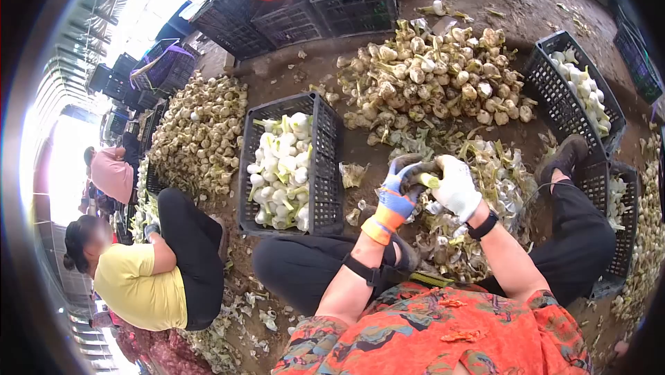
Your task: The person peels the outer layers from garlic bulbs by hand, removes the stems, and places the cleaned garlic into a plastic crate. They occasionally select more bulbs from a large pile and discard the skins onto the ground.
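My left hand [396, 193], in a blue and orange glove with dark fingertips, meets my right hand [457, 189], in a white glove, above my lap. Between them is a garlic bulb [430, 181], its pale green stem end showing and the rest mostly covered by fingers. Both hands are closed around it. Below them lies a heap of garlic peelings [504, 188]. Left of my hands stands a black crate [327, 160] holding peeled white garlic [280, 170]. Beyond the peelings rises a pile of unpeeled, soil-stained garlic [436, 77].
Black crates with white garlic [578, 108] stand by my right foot [569, 157]. A person in a yellow top [138, 285] sits at left near another garlic pile [197, 136]; a person in pink [113, 172] is beyond. Stacked crates [291, 18] stand at the back.
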A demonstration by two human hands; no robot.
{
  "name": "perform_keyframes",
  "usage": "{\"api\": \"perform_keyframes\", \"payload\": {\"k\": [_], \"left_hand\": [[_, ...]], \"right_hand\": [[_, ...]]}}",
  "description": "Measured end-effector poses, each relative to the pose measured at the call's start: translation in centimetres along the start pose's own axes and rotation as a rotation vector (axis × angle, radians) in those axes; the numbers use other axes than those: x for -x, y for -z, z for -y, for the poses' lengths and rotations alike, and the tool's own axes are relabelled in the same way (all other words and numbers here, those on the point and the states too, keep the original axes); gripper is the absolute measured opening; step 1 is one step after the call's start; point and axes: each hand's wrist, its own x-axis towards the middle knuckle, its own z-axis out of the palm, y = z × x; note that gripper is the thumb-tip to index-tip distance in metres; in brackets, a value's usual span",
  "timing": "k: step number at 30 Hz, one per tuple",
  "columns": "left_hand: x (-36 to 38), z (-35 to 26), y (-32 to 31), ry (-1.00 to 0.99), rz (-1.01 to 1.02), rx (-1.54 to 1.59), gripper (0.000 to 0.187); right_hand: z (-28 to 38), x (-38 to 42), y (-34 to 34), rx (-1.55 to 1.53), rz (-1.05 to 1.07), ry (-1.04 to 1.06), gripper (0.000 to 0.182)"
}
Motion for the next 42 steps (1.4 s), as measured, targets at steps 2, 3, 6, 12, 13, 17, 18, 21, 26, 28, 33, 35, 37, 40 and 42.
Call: {"api": "perform_keyframes", "payload": {"k": [2, 3, 6, 12, 13, 17, 18, 21, 26, 28, 33, 35, 37, 40, 42], "left_hand": [[0.6, -0.6, 0.7, 0.115, 0.001, 0.09, 0.055], [0.7, -0.9, 1.2, 0.06, -0.031, 0.029, 0.049], [1.4, -1.3, 3.7, 0.048, -0.189, 0.094, 0.04], [1.2, -3.9, 11.5, -0.221, -0.695, 1.021, 0.063], [1.0, -5.9, 11.8, -0.272, -0.68, 1.259, 0.07], [0.0, 1.8, 14.5, -0.016, -0.811, 1.223, 0.08], [-1.9, 1.9, 12.1, 0.073, -0.871, 1.149, 0.076], [-4.7, 5.1, 7.7, 0.295, -0.837, 0.774, 0.068], [-2.9, 12.3, 3.2, 0.597, -0.734, 0.558, 0.049], [-0.8, 17.4, 3.0, 0.63, -0.721, 0.535, 0.035], [-2.1, 16.9, 0.1, 0.763, -0.719, -0.129, 0.048], [-3.7, 16.7, -0.2, 0.829, -0.594, -0.576, 0.065], [-5.5, 17.7, 0.1, 0.837, -0.494, -0.863, 0.07], [-8.3, 18.1, 1.1, 0.96, -0.304, -1.076, 0.077], [-9.3, 19.5, 1.9, 1.003, -0.214, -1.091, 0.077]], "right_hand": [[0.4, -0.1, -0.5, -0.043, 0.038, -0.077, 0.024], [-0.6, -0.5, -1.5, -0.094, 0.008, -0.025, 0.021], [-2.4, -2.2, -2.5, -0.004, 0.003, -0.046, 0.023], [-10.5, -3.9, -1.0, 0.612, 0.284, -0.211, 0.044], [-13.5, -4.5, -1.4, 0.567, 0.206, -0.253, 0.053], [-19.1, -5.4, 0.1, 0.632, 0.224, -0.476, 0.064], [-20.8, -6.2, 0.3, 0.596, 0.492, -0.551, 0.065], [-19.4, -1.9, 0.1, 0.761, 0.509, -0.342, 0.046], [-20.8, 7.6, 0.6, 0.767, 0.613, -0.121, 0.045], [-22.1, 11.5, 1.3, 0.799, 0.979, -0.371, 0.042], [-40.1, 22.8, -0.8, 0.852, 1.638, -0.52, 0.047], [-31.2, 18.7, 5.5, 0.831, 1.694, -0.444, 0.047], [-25.1, 13.8, 10.2, 0.854, 1.391, -0.476, 0.047], [-25.6, 7.3, 12.3, 0.653, 0.178, -0.611, 0.054], [-25.3, 3.6, 12.6, 0.697, 0.002, -0.698, 0.057]]}}
